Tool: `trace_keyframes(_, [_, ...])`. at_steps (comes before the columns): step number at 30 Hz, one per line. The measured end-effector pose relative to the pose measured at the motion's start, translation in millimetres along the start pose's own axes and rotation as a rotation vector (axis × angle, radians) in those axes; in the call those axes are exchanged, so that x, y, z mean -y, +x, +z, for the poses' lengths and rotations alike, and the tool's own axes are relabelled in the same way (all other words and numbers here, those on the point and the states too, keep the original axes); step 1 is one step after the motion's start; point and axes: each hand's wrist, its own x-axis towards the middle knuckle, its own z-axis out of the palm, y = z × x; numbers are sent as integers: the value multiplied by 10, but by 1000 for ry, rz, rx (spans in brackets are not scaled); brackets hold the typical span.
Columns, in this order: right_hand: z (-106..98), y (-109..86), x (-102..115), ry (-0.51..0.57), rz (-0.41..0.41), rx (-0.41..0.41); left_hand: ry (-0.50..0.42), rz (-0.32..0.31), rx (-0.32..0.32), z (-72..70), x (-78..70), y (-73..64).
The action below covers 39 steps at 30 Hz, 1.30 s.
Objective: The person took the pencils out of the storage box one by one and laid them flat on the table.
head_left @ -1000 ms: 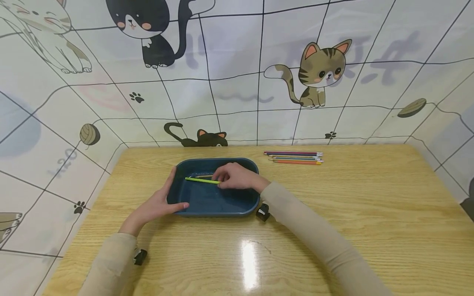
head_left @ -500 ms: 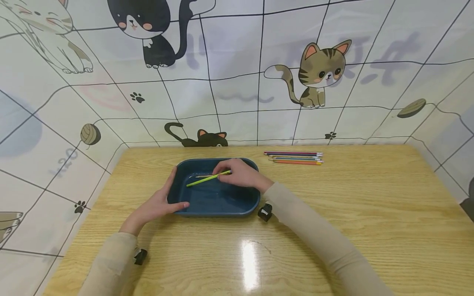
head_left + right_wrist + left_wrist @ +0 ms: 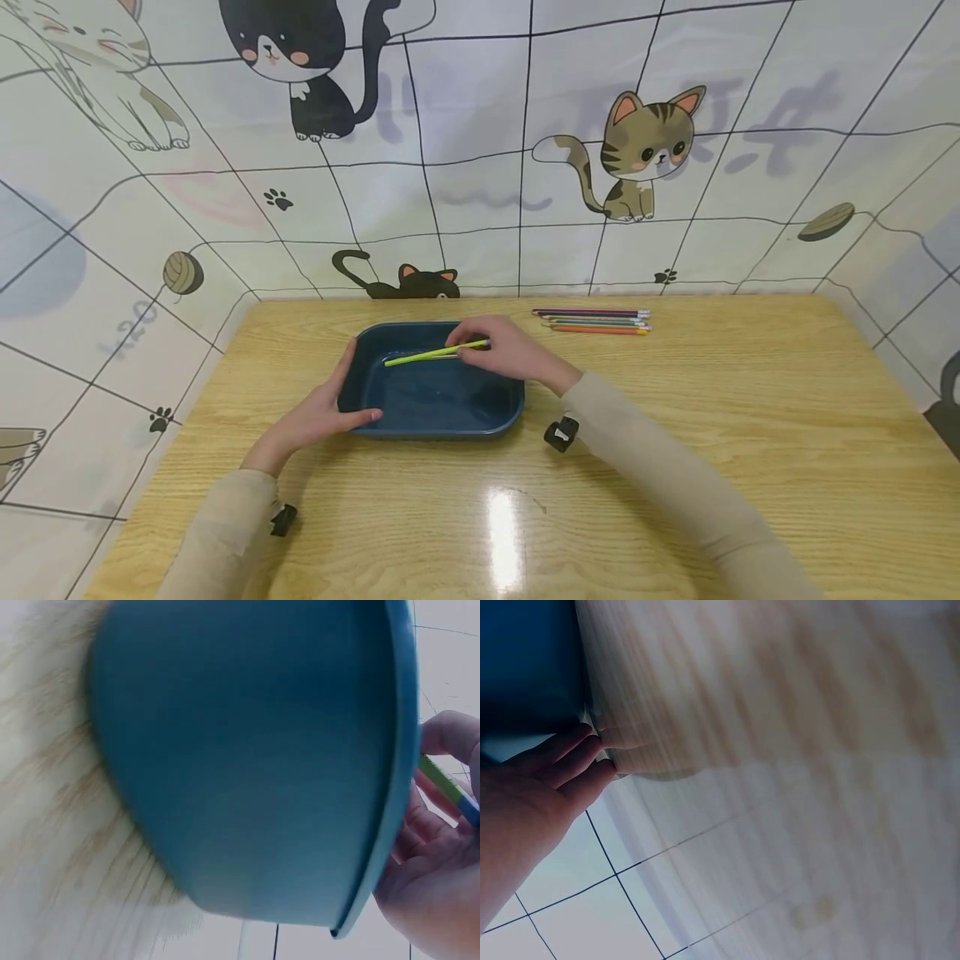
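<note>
In the head view, my right hand pinches a lime-green pencil over the right part of a dark blue tray. The pencil slants, its other end pointing left; a blue end shows past my fingers. Just beneath it is a thinner pencil, partly covered; I cannot tell whether my hand holds that too. My left hand spans the tray's left end, fingers along the outer wall and thumb on the near rim. Its fingertips touch the blue wall in the left wrist view.
Several pencils lie side by side on the wooden table, right of the tray and near the back wall. A cat-printed sheet rises behind the table. Black wrist cameras hang under both forearms.
My right hand has moved right and slightly back, carrying the lime-green pencil, which now slants upward to the right. My left hand and the tray stay in place.
</note>
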Motion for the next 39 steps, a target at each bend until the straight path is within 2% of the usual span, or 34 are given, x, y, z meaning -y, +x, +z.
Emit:
trace_keyframes(12, [-185, -330, -53, -29, 3, -55, -9, 10, 7, 14, 9, 13])
trace_keyframes(22, [-385, -621, -155, -5, 97, -145, -2, 7, -5, 12, 7, 4])
trace_keyframes(29, [-560, -779, -203, -19, 86, -179, -5, 6, -4, 16, 14, 3])
trace_keyframes(39, [-793, -1006, -286, -35, 139, -211, -10, 13, -8, 9, 7, -8])
